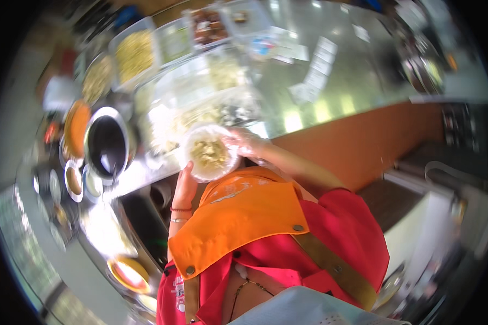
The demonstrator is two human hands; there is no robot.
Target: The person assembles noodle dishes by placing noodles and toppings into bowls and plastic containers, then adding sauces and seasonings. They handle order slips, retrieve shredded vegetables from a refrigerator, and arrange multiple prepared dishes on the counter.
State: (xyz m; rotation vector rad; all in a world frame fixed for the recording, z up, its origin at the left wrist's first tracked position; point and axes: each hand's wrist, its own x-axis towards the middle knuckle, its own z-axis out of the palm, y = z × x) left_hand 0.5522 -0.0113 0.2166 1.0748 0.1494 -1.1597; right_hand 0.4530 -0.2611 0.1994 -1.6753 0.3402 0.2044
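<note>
Clear plastic bowl held over the counter edge, in front of the orange apron; holds a pale yellow-green chopped mix. Image is motion-blurred, contents not resolvable beyond that.

Other containers: black pot with a metal rim left of the bowl, dark inside. Orange-filled bowl just left of the pot. Two small cups below the pot, one brownish, one pale. Rectangular trays along the counter's far side: one with yellow bits, one with pale green, one with dark brown pieces. Large clear tub behind the bowl, pale food inside.

Left hand: fingers curled up under the bowl's lower left rim, supporting it. Right hand: in a clear plastic glove, partly closed against the bowl's right rim; exact grip lost in blur.

White paper slips lie flat on the shiny counter, right of the trays, rectangular.
</note>
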